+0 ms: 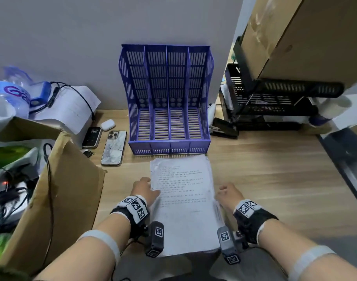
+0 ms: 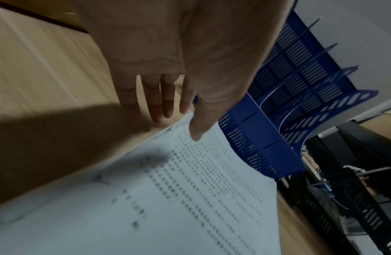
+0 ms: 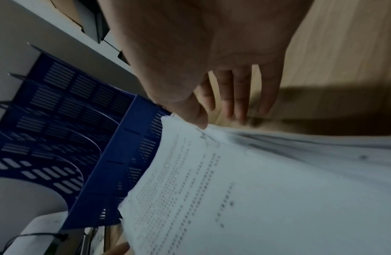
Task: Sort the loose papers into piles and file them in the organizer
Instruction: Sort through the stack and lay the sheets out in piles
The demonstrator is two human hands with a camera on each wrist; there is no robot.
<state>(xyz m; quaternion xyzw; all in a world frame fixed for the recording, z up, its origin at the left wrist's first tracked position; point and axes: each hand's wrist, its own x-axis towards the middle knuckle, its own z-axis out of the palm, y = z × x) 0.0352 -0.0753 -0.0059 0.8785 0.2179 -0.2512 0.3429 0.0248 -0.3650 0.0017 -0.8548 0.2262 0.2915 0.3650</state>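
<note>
Head view shows the paper stack (image 1: 183,201) lying unsorted on the surface just before the empty blue organizer (image 1: 167,102), left hand (image 1: 144,189) and right hand (image 1: 227,194) flanking it, fingers relaxed, gripping nothing.

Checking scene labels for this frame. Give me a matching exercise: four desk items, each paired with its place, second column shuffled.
Things:
1. paper stack
2. blue file organizer
3. black stapler
4. marble-case phone

Places:
A. against the back wall, compartments empty
B. left of the organizer, face down
C. between the two hands, in front of the organizer
D. right of the organizer, by its base

Pairs: 1-C, 2-A, 3-D, 4-B
</note>
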